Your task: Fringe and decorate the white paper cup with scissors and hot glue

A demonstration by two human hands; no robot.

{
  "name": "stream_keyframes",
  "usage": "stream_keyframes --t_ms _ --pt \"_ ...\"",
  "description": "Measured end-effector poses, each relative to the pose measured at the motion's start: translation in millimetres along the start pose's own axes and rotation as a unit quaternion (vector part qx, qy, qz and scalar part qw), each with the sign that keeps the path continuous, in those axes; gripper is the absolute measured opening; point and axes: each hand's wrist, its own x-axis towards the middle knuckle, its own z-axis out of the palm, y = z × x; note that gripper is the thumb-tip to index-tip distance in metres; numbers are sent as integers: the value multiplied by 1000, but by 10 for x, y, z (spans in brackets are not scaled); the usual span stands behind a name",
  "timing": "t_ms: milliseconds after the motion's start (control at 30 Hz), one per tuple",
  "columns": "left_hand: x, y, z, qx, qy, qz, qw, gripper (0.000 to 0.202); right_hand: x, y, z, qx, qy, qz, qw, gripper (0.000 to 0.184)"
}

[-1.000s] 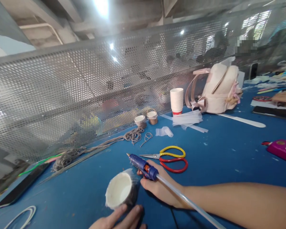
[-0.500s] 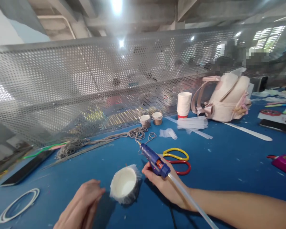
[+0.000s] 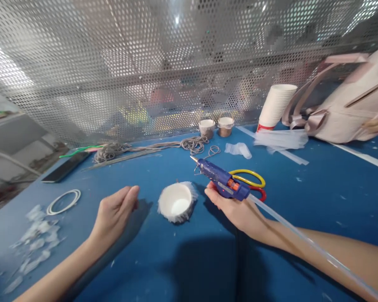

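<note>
A small white paper cup (image 3: 177, 200), its outside wrapped in frayed, whitish translucent material, stands on the blue table between my hands. My right hand (image 3: 236, 205) is wrapped round a blue hot glue gun (image 3: 222, 178), whose nozzle points up and left beyond the cup. From its back end a long clear glue stick (image 3: 297, 230) runs down to the right. My left hand (image 3: 118, 209) is closed in a loose fist left of the cup, apart from it, with nothing sticking out. Scissors (image 3: 248, 176) with yellow and red handles lie partly behind the glue gun.
Grey cord (image 3: 113, 152), two small wrapped cups (image 3: 225, 127), stacked paper cups (image 3: 275, 107) and clear strips (image 3: 282, 139) lie before a perforated metal screen (image 3: 122, 84). A pink bag (image 3: 346, 109) stands right. At left are a white coil (image 3: 64, 202), scraps (image 3: 38, 241) and a dark flat object (image 3: 66, 167).
The view has tilted down, showing more of the table and the scraps at left. My left hand still lies closed beside the cup; my right hand keeps hold of the glue gun.
</note>
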Motion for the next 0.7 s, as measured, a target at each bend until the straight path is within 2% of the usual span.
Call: stream_keyframes --t_ms 167,233,333,433,500,600,700 --pt "50 -30 74 -48 6 -16 999 22 71 217 44 56 -19 -64 996 19" --pt "72 -46 84 -66 -5 -23 998 28 79 262 55 49 -33 -68 996 17" --pt "90 -64 55 -30 -23 -32 999 25 70 238 56 35 -21 -42 998 15" --pt "99 -88 2 8 -1 -29 1000 27 71 188 50 31 11 -1 999 20" --pt "103 -92 -42 20 29 2 999 27 89 185 49 54 16 -9 998 19" --pt "82 3 -130 11 63 97 993 32 123 224 52 91 -22 -54 994 17" --pt "2 251 -192 42 12 211 977 16 150 278 62 94 -32 -88 991 11"
